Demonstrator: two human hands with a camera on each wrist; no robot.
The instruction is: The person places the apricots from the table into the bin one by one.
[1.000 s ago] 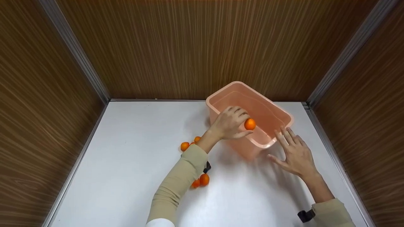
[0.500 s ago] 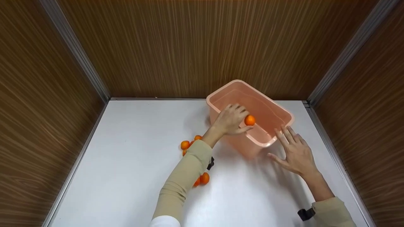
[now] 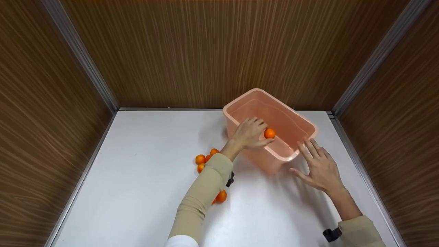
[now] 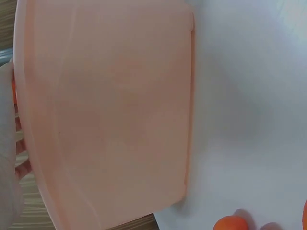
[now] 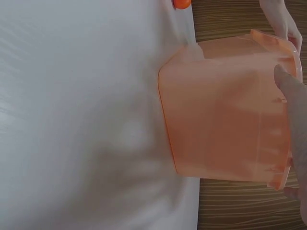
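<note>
While one orange (image 3: pixel 269 133) is pinched over the tub (image 3: pixel 297 119) by the left hand (image 3: pixel 249 133), five oranges (image 3: pixel 200 159) are counted behind its wrist; the right hand (image 3: pixel 319 167) is spread flat.

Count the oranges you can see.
6: one orange in the left hand over the tub; three clustered on the table; two by the sleeve, which may hide more.

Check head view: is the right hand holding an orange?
No, the right hand lies open beside the bin; the left hand holds the orange.
</note>
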